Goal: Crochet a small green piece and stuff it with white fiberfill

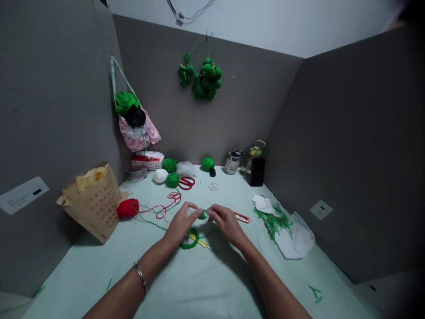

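Observation:
A small green crochet piece (202, 215) is pinched in the fingers of my left hand (182, 221). A whitish bit shows beside those fingers; I cannot tell what it is. My right hand (226, 220) is closed in a pinch at the right edge of the green piece, and what its fingertips hold is too small to make out. Below my left hand lies a green yarn ring (190, 246), with a yellow-handled crochet hook (201, 242) across it. An orange utility knife (242, 217) lies just right of my right hand.
Red yarn (128, 208) and a paper bag (96, 204) stand left. Farther back are red scissors (186, 183), green yarn balls (172, 179), white stuffing (186, 169), a jar (232, 163) and a black phone (257, 172). Green yarn scraps (275, 221) lie right. Panels enclose the table.

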Tool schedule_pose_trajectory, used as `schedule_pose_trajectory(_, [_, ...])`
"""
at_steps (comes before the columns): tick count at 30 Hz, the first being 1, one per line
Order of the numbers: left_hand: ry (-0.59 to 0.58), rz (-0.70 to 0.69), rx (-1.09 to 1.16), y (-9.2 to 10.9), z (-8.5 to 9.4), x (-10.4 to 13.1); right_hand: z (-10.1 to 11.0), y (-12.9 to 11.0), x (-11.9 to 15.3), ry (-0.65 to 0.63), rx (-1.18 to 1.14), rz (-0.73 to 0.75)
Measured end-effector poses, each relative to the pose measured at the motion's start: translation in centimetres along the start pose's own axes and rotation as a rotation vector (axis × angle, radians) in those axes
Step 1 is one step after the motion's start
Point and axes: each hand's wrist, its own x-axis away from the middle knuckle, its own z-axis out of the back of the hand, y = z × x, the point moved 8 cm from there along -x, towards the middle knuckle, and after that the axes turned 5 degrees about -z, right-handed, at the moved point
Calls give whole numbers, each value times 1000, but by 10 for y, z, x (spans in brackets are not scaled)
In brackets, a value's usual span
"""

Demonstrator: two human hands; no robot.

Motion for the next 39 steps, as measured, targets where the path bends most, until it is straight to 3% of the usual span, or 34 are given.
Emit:
schedule_pose_trajectory(4, [-66,-58,-29,-3,-5,2,-8,-4,3,-4,-138,3])
schedule_pose_trajectory(11, [62,-8,-81,-18,11,1,5,-12,12,22,-263,37])
schedule_pose_trajectory(17, [-11,4,-65,-15,-2,7,11,-14,13,68,-549,2])
schedule_pose_trajectory(21, [-10,-4,-55,-9,-2,11,-1,-8,12,4,-421,-90])
schedule_pose_trajectory(26, [32,-5,-16,-13,3,8,-20,-7,14,-120,-262,-98])
schedule_pose_trajectory(29, [32,-1,57,-16,6,6,-18,-2,12,-64,-230,-130])
schedule_pose_trajectory(33, [-52,12,180,-13,4,8,-12,11,9,24,-191,-200])
schedule_pose_trajectory(36, [-84,4,239,-10,-1,10,-14,14,8,1,-190,-213])
schedule_pose_trajectory(39, [-44,1,263,-14,-7,11,-18,10,11,-33,-208,-199])
